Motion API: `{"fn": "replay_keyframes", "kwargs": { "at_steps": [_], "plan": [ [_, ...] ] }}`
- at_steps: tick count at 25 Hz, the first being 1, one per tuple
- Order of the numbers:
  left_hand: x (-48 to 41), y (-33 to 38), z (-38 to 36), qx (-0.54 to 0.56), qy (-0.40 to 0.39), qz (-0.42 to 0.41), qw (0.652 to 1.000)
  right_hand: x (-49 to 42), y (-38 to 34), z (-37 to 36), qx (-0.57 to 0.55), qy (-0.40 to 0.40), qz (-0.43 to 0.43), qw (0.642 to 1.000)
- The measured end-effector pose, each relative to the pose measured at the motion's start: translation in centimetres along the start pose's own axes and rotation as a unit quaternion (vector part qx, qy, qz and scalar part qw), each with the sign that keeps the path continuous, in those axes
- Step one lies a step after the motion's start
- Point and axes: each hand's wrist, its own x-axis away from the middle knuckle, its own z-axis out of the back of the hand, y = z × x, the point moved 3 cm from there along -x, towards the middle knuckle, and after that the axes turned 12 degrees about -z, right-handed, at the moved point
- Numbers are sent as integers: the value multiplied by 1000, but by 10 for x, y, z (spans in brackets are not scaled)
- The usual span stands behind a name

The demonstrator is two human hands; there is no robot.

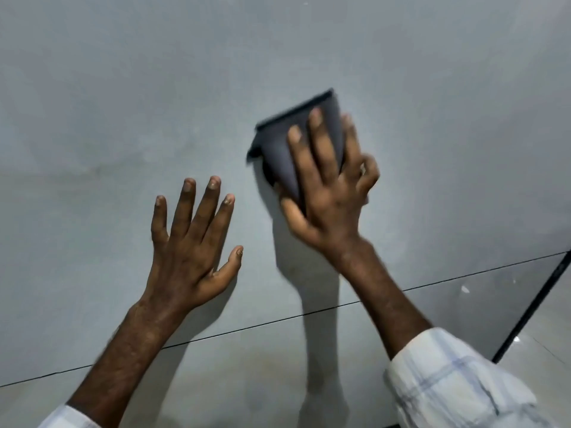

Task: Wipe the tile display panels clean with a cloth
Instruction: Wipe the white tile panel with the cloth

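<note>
Against the grey panel [123, 88], a little right of centre in the head view, lies the dark folded cloth [285, 149], pressed flat to the surface under the right hand [327, 193]. That hand's fingers are spread and mostly straight over the cloth, with the thumb at the cloth's lower edge at about seven o'clock and the outer fingers bent at its three o'clock side; the hand looks blurred, so just how tightly it pins the cloth I cannot tell. At eight o'clock from the cloth, near but apart from it, the left hand [191, 242] rests open on the same panel, fingers straight and fanned, holding nothing. Below both wrists a thin dark joint [247, 330] runs across from eight o'clock to two o'clock, dividing this panel from the glossier one beneath, and a dark edge strip [531, 310] slants at four o'clock. Pale checked sleeves [457, 384] show at the bottom corners. As for risks, I judge that the cloth could slide out from under flat fingers on a fast stroke, since little seems to clamp it; the bracing left hand may leave prints on the panel; and a folded edge might catch at the joint or skip the strip beside it. No brand, label or writing can be read anywhere.
</note>
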Motion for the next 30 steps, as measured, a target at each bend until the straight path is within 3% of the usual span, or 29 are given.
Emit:
{"fn": "replay_keyframes", "kwargs": {
  "at_steps": [2,4,7,10,15,18,20,22,23,24,27,29,30],
  "plan": [
    [1,-1,-2,1,-8,-7,1000,67,11,-6,2,-59,60,996],
    [1,-1,-4,-3,-10,-9,1000,103,42,-2,26,-83,41,995],
    [0,2,-8,-8,1,-3,1000,80,68,3,48,-37,-106,993],
    [1,3,-11,-11,24,6,1000,50,32,-2,44,29,-238,970],
    [7,2,-15,-30,39,-14,999,176,-31,-28,7,-96,-159,983],
    [10,2,-18,-30,59,-16,998,231,8,-25,12,-119,-215,969],
    [10,2,-19,-27,67,-20,997,225,42,-18,10,-85,-355,931],
    [10,1,-19,-21,75,-17,997,191,55,-17,-13,-10,-507,862],
    [11,2,-19,-17,78,-14,997,171,46,-19,-16,20,-540,841],
    [11,3,-19,-12,81,-13,997,154,28,-22,-13,34,-530,847],
    [10,4,-18,-7,78,-22,997,160,-36,-31,-1,-27,-358,933],
    [10,1,-17,-4,73,-24,997,206,-40,-34,-5,-83,-296,951],
    [10,1,-15,11,78,-26,997,227,-26,-33,1,-92,-306,948]
  ]
}}
